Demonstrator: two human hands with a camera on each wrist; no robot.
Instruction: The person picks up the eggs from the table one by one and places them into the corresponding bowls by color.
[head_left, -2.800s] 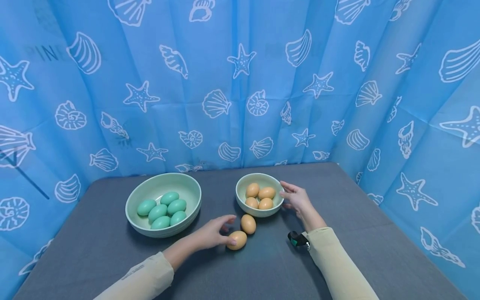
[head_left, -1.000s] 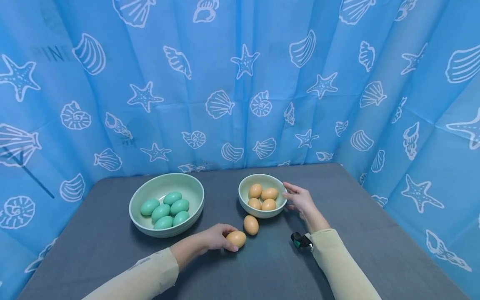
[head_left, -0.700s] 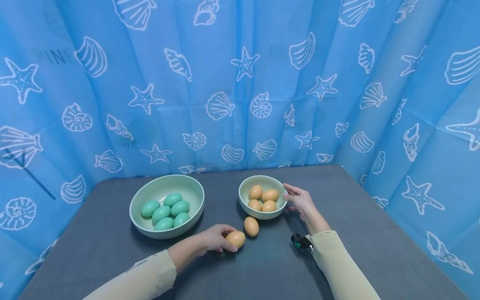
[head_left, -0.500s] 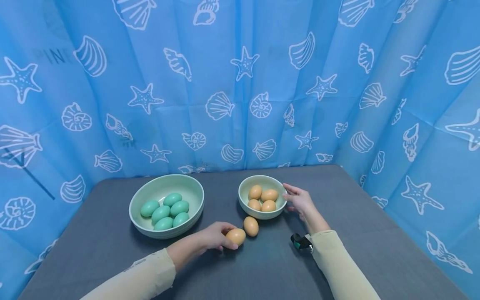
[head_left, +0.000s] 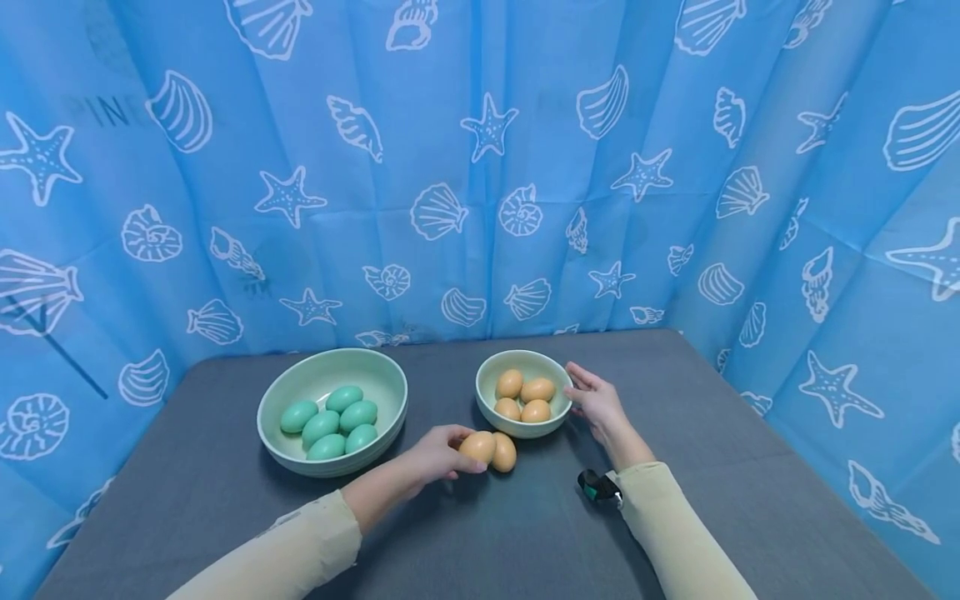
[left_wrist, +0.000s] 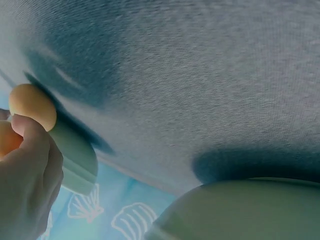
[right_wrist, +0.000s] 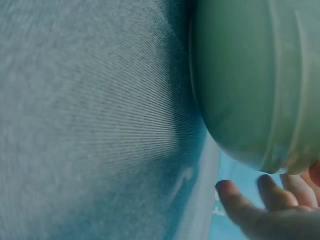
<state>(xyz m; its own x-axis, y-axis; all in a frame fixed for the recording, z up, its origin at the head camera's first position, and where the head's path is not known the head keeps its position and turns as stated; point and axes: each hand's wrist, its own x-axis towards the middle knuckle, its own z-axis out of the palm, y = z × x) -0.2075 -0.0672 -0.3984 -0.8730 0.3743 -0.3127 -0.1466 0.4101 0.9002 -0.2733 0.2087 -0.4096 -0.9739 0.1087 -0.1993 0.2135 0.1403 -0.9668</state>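
My left hand [head_left: 438, 454] pinches a brown egg [head_left: 478, 447] between thumb and fingers. In the head view this egg partly covers another brown egg [head_left: 504, 452], which lies on the cloth before the small bowl [head_left: 522, 427]. The left wrist view shows the held egg [left_wrist: 7, 138] at the left edge, mostly hidden by the hand, with the loose egg [left_wrist: 34, 106] just beyond. Several brown eggs [head_left: 536, 389] lie inside the small pale green bowl. At its right rim, the fingers of my right hand [head_left: 597, 402] touch the bowl and look loosely extended in the right wrist view.
To the left stands a larger green bowl [head_left: 332, 467] with several green eggs [head_left: 321, 427] in it. Grey cloth [head_left: 517, 550] covers the table. Behind hangs a blue curtain [head_left: 450, 108] with white shells and starfish. A black strap [head_left: 594, 485] lies by the right sleeve.
My left hand has closed its fingers on the nearer brown egg and brought it forward and slightly right, toward the loose egg and small bowl. The right hand has stayed at the rim.
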